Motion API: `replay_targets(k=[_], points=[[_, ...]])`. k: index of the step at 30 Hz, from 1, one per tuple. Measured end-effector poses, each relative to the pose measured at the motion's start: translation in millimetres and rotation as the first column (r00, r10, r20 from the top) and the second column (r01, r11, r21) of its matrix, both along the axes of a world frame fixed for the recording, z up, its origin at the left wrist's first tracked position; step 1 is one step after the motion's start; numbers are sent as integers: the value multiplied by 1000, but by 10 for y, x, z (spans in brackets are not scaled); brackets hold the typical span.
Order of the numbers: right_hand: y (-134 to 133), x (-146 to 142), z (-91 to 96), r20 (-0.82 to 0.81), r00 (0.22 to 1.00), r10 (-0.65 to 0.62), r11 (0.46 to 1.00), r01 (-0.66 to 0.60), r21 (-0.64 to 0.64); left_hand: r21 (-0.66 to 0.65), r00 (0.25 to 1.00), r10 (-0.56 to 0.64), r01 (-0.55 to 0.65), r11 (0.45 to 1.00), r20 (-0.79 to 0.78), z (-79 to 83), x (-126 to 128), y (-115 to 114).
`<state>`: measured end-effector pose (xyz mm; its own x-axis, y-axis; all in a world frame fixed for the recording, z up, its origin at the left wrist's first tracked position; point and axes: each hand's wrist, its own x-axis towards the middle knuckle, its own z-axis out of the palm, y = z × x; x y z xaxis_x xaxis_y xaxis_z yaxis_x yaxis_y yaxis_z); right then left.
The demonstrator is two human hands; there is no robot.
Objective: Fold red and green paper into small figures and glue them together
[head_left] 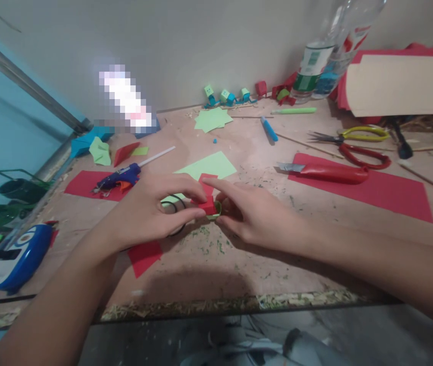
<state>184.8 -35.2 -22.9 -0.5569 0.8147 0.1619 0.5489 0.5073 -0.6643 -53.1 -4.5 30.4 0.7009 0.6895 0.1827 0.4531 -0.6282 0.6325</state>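
Note:
My left hand (155, 203) pinches a small red folded block (209, 205) between thumb and index finger, low over the middle of the table. On the block's right side, the curled fingers of my right hand (252, 211) close on a small green curled piece (218, 207) that touches the red one. My right index finger reaches over to a red flap (208, 184) above the block. Thin black loops (180, 203) show by my left fingers; what they belong to is hidden. A light green sheet (210, 166) lies just behind my hands.
A blue glue gun (119, 178) rests on red sheet at left. To the right are a red-handled knife (326, 172), pliers (353, 134) and a red sheet (395, 195). Small paper figures (226, 95) and bottles (311, 68) stand at the back. A blue tape dispenser (29, 254) sits left.

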Motion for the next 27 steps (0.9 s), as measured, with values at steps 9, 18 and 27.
replay_targets(k=[9, 18, 27], points=[[-3, 4, 12, 9, 1000, 8, 1000, -8, 6, -39, 999, -2, 0, 999, -48, -62, 22, -12], [-3, 3, 3, 5, 1000, 12, 1000, -12, 1, -3, 1000, -14, 14, 1000, -15, -44, 25, -4], [6, 6, -11, -4, 1000, 24, 1000, -24, 19, 14, 999, -28, 29, 999, -30, -49, 11, 3]])
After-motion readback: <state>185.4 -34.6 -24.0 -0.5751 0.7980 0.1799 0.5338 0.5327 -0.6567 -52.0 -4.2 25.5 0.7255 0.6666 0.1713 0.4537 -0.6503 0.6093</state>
